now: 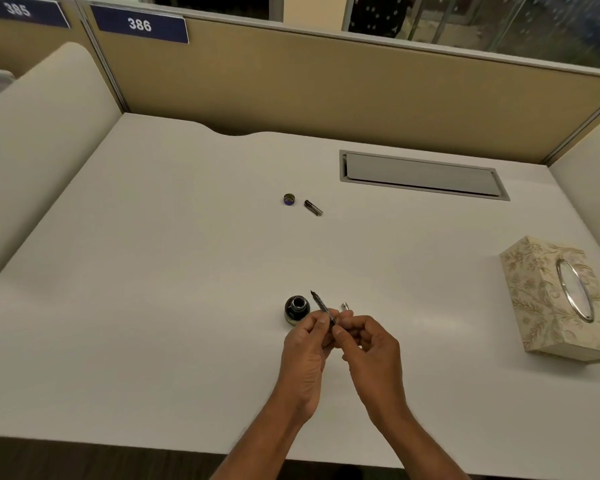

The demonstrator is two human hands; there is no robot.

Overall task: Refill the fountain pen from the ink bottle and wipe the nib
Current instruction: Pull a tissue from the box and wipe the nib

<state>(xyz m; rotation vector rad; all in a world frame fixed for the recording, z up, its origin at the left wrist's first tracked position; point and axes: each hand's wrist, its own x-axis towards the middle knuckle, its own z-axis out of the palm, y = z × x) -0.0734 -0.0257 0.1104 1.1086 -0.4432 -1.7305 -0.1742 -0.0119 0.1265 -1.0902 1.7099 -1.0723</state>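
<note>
L hand [307, 344]: fingers curled, pinching pen [323, 306] mid-barrel.
R hand [368, 341]: pinching pen's rear end, touching L hand.
Pen: tilted, nib pointing away-left past fingertips.
Ink bottle [296, 308]: open, on counter [153, 306], just beyond L hand.
Silver part [346, 306]: at R fingertips; held or not, can't tell.
Bottle lid [289, 199] & pen cap [313, 207]: side by side, well beyond hands.
Tissue box [548, 299]: far right of R hand.

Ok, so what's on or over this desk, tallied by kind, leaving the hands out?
Ink bottle: 1, open
Bottle lid: 1
Pen parts: 3 (nib part pinched by left hand and right hand; dark cap; small silver piece, too small to identify)
Tissue box: 1
Total: 6
</note>
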